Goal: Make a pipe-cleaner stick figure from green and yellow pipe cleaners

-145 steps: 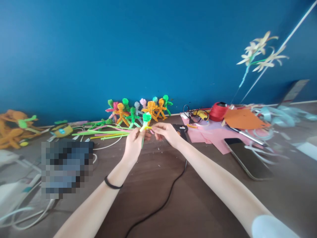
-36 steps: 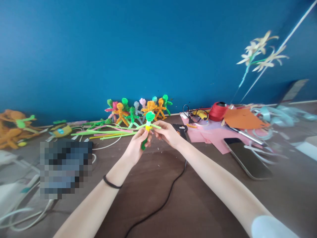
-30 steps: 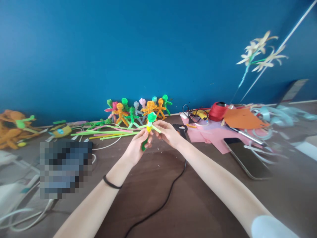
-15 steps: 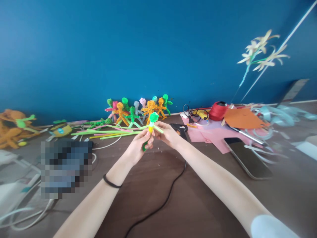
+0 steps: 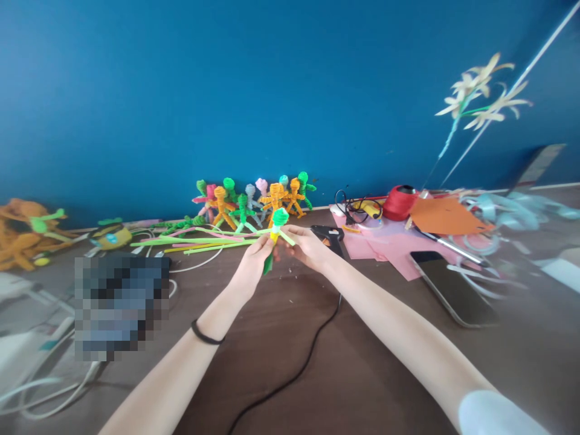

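Observation:
A pipe-cleaner figure [image 5: 280,217] with a green coiled head, a yellow middle and darker green lower part is held up over the table between my hands. My left hand [image 5: 256,260] is closed round its yellow and green lower body, hiding part of it. From the other side, my right hand [image 5: 307,246] pinches at the light green pipe-cleaner arm [image 5: 287,238] below the head; its fingertips are partly hidden. Finished-looking pipe-cleaner figures [image 5: 243,208] stand in a group behind, against the blue wall.
Loose pipe cleaners [image 5: 203,240] lie left of my hands. A black glue gun [image 5: 334,238] rests to the right, its cord [image 5: 312,356] crossing the table. Further right are pink sheets [image 5: 401,257], a red spool [image 5: 399,204], an orange sheet [image 5: 446,216] and a phone [image 5: 446,287].
The held figure has tipped slightly and sunk a little. My left fingers have shifted round its lower body, and my right fingers have moved slightly around the light green arm.

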{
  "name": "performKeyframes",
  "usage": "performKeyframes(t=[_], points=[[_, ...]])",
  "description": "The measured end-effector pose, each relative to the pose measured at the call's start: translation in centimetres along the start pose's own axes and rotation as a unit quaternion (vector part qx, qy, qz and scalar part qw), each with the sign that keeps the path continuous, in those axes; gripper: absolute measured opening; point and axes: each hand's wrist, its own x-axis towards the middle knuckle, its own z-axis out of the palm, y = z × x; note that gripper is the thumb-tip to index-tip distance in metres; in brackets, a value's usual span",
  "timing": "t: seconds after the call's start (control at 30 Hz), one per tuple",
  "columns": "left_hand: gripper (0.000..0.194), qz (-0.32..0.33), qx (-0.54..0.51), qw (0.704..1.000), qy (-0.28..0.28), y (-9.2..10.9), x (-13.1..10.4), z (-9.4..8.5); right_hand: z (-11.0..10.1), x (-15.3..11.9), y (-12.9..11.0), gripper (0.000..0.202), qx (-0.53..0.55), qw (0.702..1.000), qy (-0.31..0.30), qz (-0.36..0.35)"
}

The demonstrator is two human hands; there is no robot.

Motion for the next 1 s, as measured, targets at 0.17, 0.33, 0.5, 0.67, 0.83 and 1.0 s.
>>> performKeyframes(t=[0.17,0.33,0.5,0.67,0.83,1.0], points=[[0.004,0.056,0.101,0.989,0.098,-0.3,-0.6,0.2,0.4,0.0,0.2,0.026,-0.045,0.998,0.042,-0.014],[0.009,0.097,0.19,0.971,0.11,0.2,-1.0,0.2,0.7,-0.1,0.0,0.028,-0.049,0.997,0.05,-0.013],[0.006,0.094,0.168,0.976,0.103,0.5,-0.9,0.2,0.6,-0.2,0.0,0.032,-0.035,0.999,0.034,0.005],[0.006,0.073,0.105,0.989,0.075,0.4,-0.4,0.1,0.5,-0.2,0.2,0.034,-0.045,0.998,0.035,-0.02],[0.012,0.036,-0.043,0.998,0.018,0.2,-0.3,0.2,0.5,-0.2,0.0,0.041,-0.094,0.993,0.042,-0.049],[0.015,-0.031,-0.121,0.992,-0.015,0.9,-0.5,0.5,0.7,-0.4,-0.4,0.04,-0.124,0.99,0.03,-0.057]])
